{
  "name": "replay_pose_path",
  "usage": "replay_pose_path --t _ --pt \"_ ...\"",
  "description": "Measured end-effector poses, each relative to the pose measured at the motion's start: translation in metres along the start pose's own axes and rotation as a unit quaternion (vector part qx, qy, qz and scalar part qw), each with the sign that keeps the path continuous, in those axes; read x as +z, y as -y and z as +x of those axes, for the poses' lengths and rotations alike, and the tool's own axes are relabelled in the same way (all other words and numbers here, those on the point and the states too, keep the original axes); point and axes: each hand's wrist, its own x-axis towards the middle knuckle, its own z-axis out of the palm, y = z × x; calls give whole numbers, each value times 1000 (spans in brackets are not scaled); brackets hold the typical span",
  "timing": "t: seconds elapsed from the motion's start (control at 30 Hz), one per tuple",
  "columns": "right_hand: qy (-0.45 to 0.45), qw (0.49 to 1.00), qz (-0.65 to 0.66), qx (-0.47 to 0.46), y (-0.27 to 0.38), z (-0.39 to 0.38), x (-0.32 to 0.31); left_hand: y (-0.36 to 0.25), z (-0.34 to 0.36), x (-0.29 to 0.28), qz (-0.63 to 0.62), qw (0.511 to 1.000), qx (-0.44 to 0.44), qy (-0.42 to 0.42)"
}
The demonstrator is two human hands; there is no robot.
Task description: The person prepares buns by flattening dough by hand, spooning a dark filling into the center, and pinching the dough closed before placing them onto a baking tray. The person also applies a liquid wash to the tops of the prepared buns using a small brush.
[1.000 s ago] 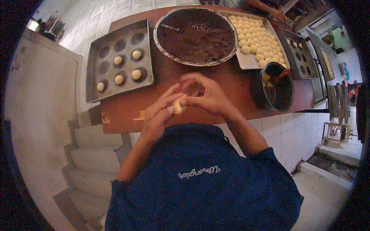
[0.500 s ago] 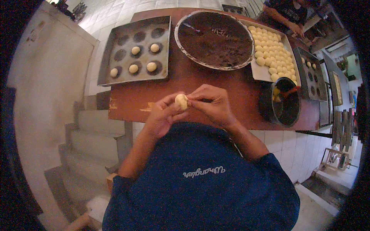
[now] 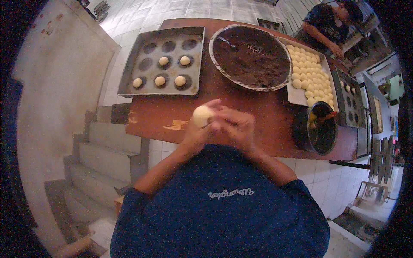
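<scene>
A smooth, pale dough ball point(image 3: 203, 116) sits between my hands, above the table's near edge. My left hand point(image 3: 195, 136) is closed around its underside. Curled against the ball's right side are the fingers of my right hand point(image 3: 237, 125), blurred by motion and overlapping the left fingers. Beyond them stands a square metal baking tray point(image 3: 198, 64) with round hollows, some holding dough balls. A wide round pan point(image 3: 215, 58) of dark brown filling, with a spoon in it, lies to its right.
At the right, a shallow tray point(image 3: 297, 96) holds many dough balls. Nearer stands a dark pot point(image 3: 306, 133) with a red-handled tool. Beyond it is another hollowed tray point(image 3: 355, 109). A co-worker point(image 3: 327, 28) works at the far right. Steps point(image 3: 103, 144) descend at the left.
My right fingertips were pinching the dough; now both hands are close together around it, and the ball looks smoother and rounder. The view has shifted, so the table sits slightly lower.
</scene>
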Motion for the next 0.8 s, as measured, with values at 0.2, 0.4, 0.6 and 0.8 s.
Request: replay_pose_path --t 0.2,0.4,0.6,0.8 --pt "377 815 -423 125 47 0 -17 10 24 -18 219 958 -55 -177" --pt "5 929 -343 -142 1 4 7 40 18 -52 467 879 89 -25" --pt "43 861 -505 -41 -112 -68 -64 21 -13 -110 449 885 -23 -118" --pt "-83 833 -502 218 -215 -7 -97 74 -29 -219 779 561 92 -263"
